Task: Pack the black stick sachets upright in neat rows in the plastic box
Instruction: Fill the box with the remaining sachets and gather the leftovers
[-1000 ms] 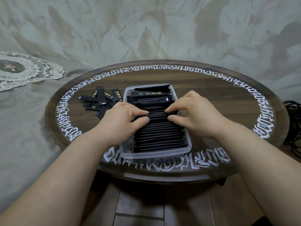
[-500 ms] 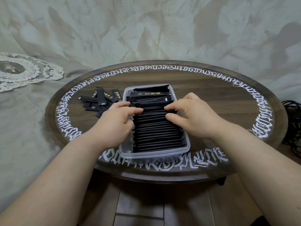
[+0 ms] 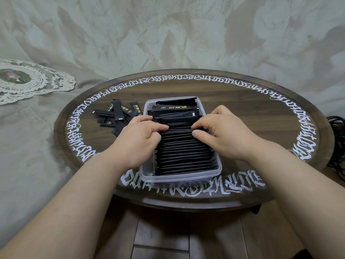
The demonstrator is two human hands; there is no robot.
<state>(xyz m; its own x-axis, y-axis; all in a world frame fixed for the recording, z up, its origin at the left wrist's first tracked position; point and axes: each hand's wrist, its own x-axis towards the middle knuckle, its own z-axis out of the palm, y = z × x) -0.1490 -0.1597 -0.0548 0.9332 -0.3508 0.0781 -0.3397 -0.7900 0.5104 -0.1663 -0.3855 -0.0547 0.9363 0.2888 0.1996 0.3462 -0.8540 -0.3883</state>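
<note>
In the box (image 3: 179,175) near the table's (image 3: 242,113) front edge, most sachets (image 3: 184,152) are standing packed. Both the left hand (image 3: 139,141) and the right hand (image 3: 222,133) are pinching the row's top edges with curled fingers, while a loose pile (image 3: 116,116) is waiting at the table's left.

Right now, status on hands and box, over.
Left hand and right hand pinching row of sachets in plastic box. Far-end sachets lying flat. Loose pile waits left. Nothing blocking.

A sachet (image 3: 176,107) lying flat at the far end of the plastic box (image 3: 179,177) is showing small pale print that seems to read "BLACK COFFEE", beside gold marks too small to read. White calligraphic lettering (image 3: 188,190) is running round the round table's rim (image 3: 186,205), its characters not legible.
</note>
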